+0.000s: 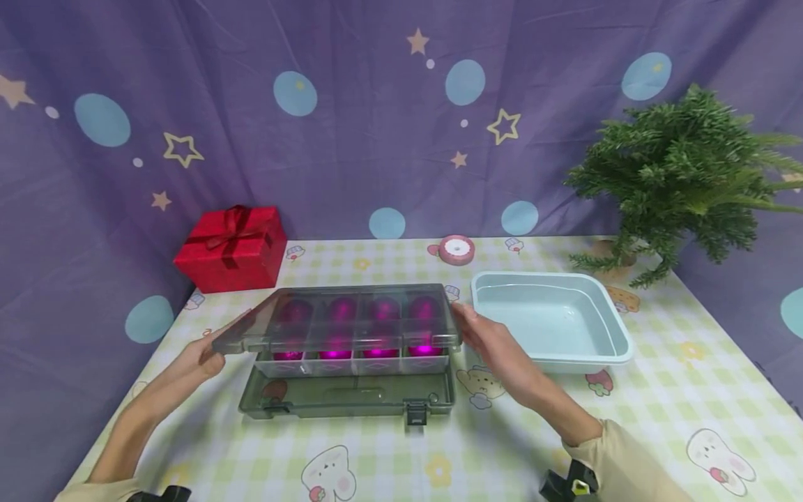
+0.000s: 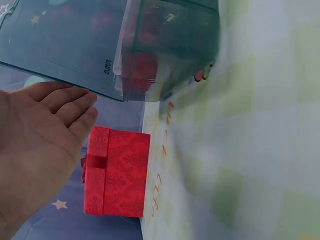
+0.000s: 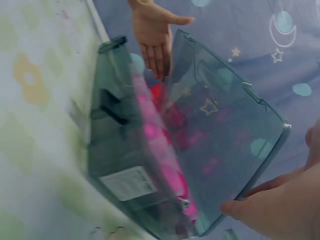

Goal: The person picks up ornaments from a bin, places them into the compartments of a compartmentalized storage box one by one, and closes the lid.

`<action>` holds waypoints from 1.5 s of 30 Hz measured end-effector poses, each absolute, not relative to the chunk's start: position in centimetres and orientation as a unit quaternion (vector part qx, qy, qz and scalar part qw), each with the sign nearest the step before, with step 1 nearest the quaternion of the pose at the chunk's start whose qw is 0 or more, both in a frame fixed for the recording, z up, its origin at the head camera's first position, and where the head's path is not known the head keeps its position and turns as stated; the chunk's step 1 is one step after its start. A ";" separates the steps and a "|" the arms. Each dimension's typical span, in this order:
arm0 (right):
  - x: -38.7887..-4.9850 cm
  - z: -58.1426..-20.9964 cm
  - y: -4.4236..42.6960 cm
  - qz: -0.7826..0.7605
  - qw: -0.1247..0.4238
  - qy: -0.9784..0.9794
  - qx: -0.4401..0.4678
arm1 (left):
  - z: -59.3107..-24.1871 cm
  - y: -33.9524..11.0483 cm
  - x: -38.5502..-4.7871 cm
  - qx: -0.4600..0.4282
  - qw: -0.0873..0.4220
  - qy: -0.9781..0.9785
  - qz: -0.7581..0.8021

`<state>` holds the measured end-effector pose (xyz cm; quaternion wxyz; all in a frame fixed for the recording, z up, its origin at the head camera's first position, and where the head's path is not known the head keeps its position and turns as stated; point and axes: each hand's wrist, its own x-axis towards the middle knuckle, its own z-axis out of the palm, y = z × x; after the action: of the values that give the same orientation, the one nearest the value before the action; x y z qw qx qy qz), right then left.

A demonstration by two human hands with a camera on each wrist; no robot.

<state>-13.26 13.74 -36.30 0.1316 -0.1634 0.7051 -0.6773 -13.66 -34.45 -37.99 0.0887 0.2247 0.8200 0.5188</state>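
A translucent grey-green plastic box (image 1: 351, 404) stands before me, its hinged lid (image 1: 370, 338) raised partway. Inside, a white divided tray (image 1: 383, 366) carries several shiny magenta balls (image 1: 335, 353), seen partly through the lid. My left hand (image 1: 194, 366) is at the lid's left edge, fingers straight, as the left wrist view also shows. At the opposite edge is my right hand (image 1: 502, 348), its extended fingers touching the lid. A black latch (image 1: 415, 413) hangs at the base's front.
Right of the box sits a pale blue tub (image 1: 552, 366). A red gift box (image 1: 235, 251) stands at back left, a pink ribbon roll (image 1: 456, 249) at the back middle. A small artificial fir tree (image 1: 677, 167) leans at back right. A purple curtain (image 1: 376, 139) hangs behind.
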 end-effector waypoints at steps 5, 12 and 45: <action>-12.2 -37.3 13.4 -0.640 0.109 0.744 -0.162 | -37.8 -33.7 -13.3 0.248 0.087 0.831 0.490; -11.3 -38.6 13.2 -0.578 0.110 0.791 -0.171 | -38.1 -33.2 -12.3 0.204 0.114 0.863 0.447; -9.5 -42.0 12.0 -0.431 0.067 0.880 -0.191 | -40.4 -32.3 -10.6 0.180 0.121 0.863 0.456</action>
<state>-9.45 12.03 -42.02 0.0667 -0.1910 0.8795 -0.4307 -10.64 -32.30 -40.39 0.1206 0.1802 0.8632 0.4559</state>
